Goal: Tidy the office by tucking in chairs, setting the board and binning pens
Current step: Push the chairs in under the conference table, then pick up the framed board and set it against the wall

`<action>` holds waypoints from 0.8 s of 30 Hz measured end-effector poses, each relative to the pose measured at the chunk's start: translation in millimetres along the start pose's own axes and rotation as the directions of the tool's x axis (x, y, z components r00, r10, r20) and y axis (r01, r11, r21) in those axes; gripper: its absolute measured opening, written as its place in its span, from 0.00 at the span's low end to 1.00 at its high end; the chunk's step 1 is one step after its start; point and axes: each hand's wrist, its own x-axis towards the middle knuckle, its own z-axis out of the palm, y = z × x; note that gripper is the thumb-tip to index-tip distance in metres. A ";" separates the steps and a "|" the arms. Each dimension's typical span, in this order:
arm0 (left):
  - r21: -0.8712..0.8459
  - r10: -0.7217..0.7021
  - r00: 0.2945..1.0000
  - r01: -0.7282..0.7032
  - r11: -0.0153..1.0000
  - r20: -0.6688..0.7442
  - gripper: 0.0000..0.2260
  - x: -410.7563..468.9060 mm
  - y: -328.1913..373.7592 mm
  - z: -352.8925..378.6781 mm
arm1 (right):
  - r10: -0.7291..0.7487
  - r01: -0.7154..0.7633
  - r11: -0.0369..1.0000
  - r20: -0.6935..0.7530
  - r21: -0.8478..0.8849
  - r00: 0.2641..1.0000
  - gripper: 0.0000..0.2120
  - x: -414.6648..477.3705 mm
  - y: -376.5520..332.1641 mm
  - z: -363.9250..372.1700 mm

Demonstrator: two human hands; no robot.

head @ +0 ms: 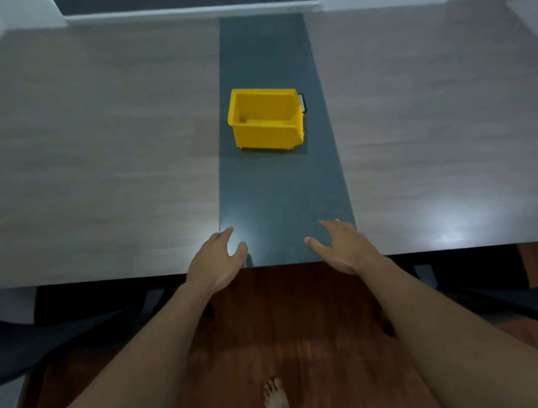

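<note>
Yellow storage bin (pixel 265 120): empty as far as visible, upright on the table's dark centre strip (pixel 283 195), well ahead of both hands. Left hand (pixel 215 260) and right hand (pixel 343 245): spread, empty, at the table's near edge, apparently poised to reach. Pens: none visible.

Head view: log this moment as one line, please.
left hand: open, empty, at table edge | right hand: open, empty | yellow bin: upright on dark centre strip, untouched | pens: none visible
</note>
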 end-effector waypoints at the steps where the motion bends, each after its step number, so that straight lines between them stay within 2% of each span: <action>1: -0.018 0.003 1.000 -0.003 1.000 -0.012 0.32 -13.8 0.7 -9.1 | -0.008 0.008 1.000 -0.014 0.006 1.000 0.40 -11.1 -5.3 -7.9; 14: -0.173 -0.127 0.954 0.082 0.982 -0.270 0.28 -159.3 -17.5 -69.9 | -0.170 0.174 0.984 -0.117 0.028 0.978 0.39 -74.8 -42.9 -56.4; 18: -0.271 -0.245 0.905 0.153 0.950 -0.347 0.27 -204.0 -19.9 -75.3 | -0.251 0.254 0.967 -0.083 0.030 0.964 0.45 -79.6 -50.1 -58.8; 24: -0.345 -0.376 0.800 0.227 0.911 -0.467 0.27 -270.9 -29.8 -69.2 | -0.430 0.431 0.902 -0.057 0.000 0.901 0.37 -88.6 -73.5 -61.1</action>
